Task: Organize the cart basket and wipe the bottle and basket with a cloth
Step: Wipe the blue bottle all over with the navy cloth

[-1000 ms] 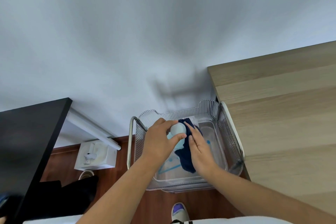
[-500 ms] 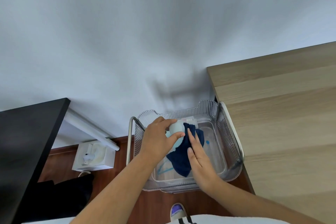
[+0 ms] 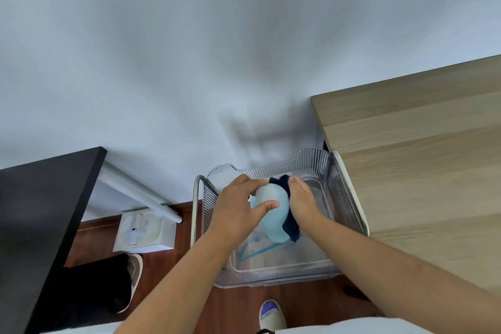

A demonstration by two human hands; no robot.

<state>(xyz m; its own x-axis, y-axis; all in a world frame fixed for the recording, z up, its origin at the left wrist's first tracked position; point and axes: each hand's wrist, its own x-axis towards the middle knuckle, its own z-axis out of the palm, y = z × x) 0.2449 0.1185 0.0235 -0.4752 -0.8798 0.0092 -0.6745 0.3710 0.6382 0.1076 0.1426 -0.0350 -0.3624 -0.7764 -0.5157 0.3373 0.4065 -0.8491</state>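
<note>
A pale blue bottle (image 3: 273, 214) stands upright inside the clear ribbed basket (image 3: 311, 163) on the cart. My left hand (image 3: 238, 210) grips the bottle's top, thumb in front and fingers behind. My right hand (image 3: 302, 205) presses a dark navy cloth (image 3: 291, 225) against the bottle's right side; the cloth wraps from the cap down to near the bottle's base. Blue markings show through the basket's floor in front of the bottle.
The cart's metal frame (image 3: 195, 198) runs along the basket's left side. A light wooden tabletop (image 3: 420, 171) borders the basket on the right. A black desk (image 3: 40, 211) stands left, with a white box (image 3: 146, 230) and slippers (image 3: 135, 268) on the wooden floor. My shoe (image 3: 271, 314) is below the basket.
My right hand has moved up and around to the bottle's right side with the cloth, uncovering the pale blue front. My left hand keeps its grip on the top.
</note>
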